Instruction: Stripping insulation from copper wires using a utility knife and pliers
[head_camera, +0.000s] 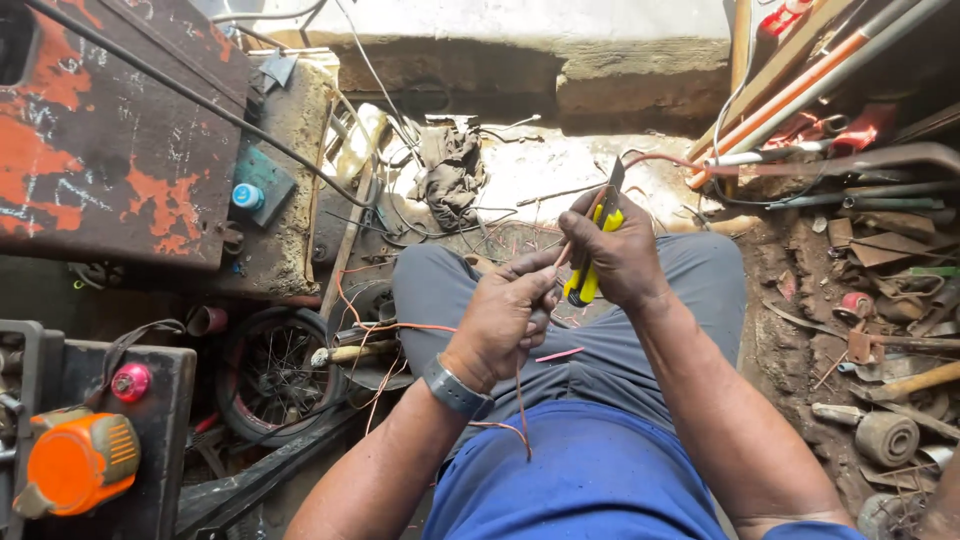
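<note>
My right hand (620, 255) grips a yellow and black utility knife (590, 270), its blade pointing up and away from me. My left hand (505, 315) pinches a thin copper-coloured wire (520, 400) between its fingertips, right beside the knife. The wire runs down from that hand over my blue shirt and loops left across my grey trousers. A grey band sits on my left wrist. A short pink piece of wire sheath (560, 354) lies on my right thigh.
A rusty red and dark metal panel (100, 130) fills the upper left. An orange and grey device (75, 465) is at the lower left, beside a spoked wheel (270, 375). Pipes and rods (800, 90) lean at the upper right. Scrap parts litter the dirt on the right.
</note>
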